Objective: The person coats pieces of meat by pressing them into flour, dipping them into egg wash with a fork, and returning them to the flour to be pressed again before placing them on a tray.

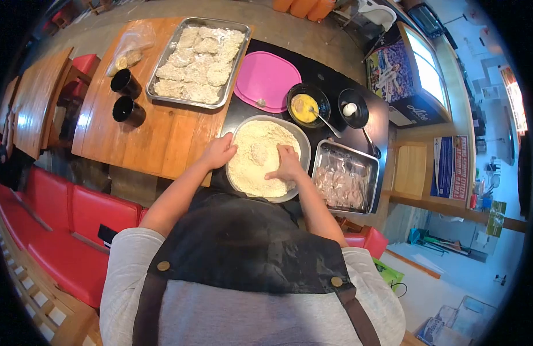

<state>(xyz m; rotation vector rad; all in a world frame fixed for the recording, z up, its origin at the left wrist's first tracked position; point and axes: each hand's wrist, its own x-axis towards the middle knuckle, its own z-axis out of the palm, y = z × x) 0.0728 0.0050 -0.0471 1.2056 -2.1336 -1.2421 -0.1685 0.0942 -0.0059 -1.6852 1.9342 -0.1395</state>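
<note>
A grey plastic tub of pale yellow breadcrumbs stands in front of me. My left hand grips the tub's left rim with its fingers closed. Inside the tub, my right hand rests on the crumbs at the right, thumb and fingers apart. A crumb-coated piece of meat lies partly covered near the middle, just left of my right fingers. To the right, a metal tray holds raw meat pieces. Beyond the tub, a black bowl of beaten egg has a spoon in it.
A large metal tray of breaded pieces sits on the wooden table. Nearby are two black cups and a plastic bag. A pink lid and a black pan with a white item stand behind.
</note>
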